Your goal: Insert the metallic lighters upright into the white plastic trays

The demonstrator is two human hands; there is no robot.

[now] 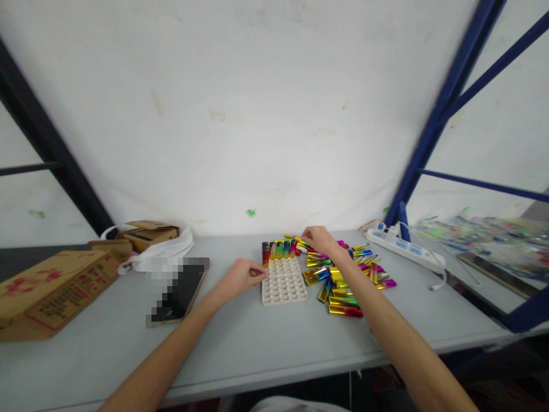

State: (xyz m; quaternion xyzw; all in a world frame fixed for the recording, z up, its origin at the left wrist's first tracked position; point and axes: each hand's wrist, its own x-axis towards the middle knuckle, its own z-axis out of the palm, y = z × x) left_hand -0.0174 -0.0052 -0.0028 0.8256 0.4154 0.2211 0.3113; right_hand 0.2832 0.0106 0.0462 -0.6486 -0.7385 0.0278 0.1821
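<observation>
A white tray [285, 298] with rows of round holes lies on the table in the middle. Several shiny coloured lighters [279, 250] stand upright in its back rows, while the front holes hold nothing. At the tray's left edge, my left hand [241, 278] is closed, thumb and fingertips pinched against the rim. My right hand [319, 239] reaches to the back of a loose pile of metallic lighters [343, 292] right of the tray. Its fingers are bent down and closed around a lighter there, mostly hidden by the hand.
A dark phone [182, 294] lies left of the tray. Farther left are cardboard boxes [64, 286] and a white plastic bag [165, 254]. A white power strip [405, 249] with cables sits at the right, beside a blue metal frame [433, 131]. The wall [274, 114] stands behind.
</observation>
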